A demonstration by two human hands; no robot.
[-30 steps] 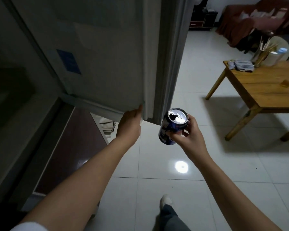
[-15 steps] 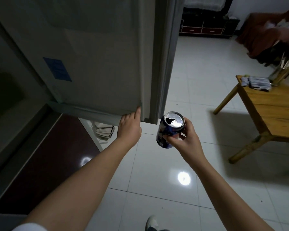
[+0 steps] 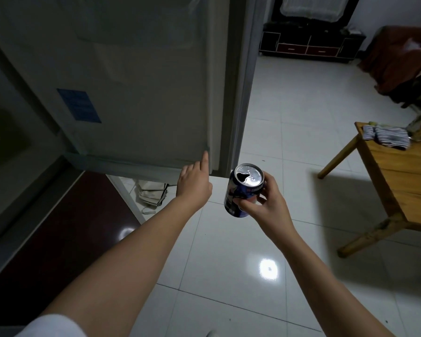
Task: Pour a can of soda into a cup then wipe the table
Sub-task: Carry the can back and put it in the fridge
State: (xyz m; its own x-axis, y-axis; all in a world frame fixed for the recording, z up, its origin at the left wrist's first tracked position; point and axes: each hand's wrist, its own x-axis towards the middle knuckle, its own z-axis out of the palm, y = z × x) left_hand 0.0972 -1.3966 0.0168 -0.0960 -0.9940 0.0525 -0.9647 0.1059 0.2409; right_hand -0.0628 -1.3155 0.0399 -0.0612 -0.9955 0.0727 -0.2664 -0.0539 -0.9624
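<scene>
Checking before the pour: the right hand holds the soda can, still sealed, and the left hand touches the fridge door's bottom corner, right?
Not quite. The head view shows the soda can already opened in the right hand. The left hand does touch the fridge door corner.

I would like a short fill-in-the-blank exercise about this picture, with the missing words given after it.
1. The right hand holds a blue ____ whose top is already open.
2. The left hand touches the lower corner of the fridge ____ with straight fingers.
3. A striped cloth lies on the wooden ____ at the right.
4. The floor is covered with glossy white ____.

Missing words: can; door; table; tiles
</scene>
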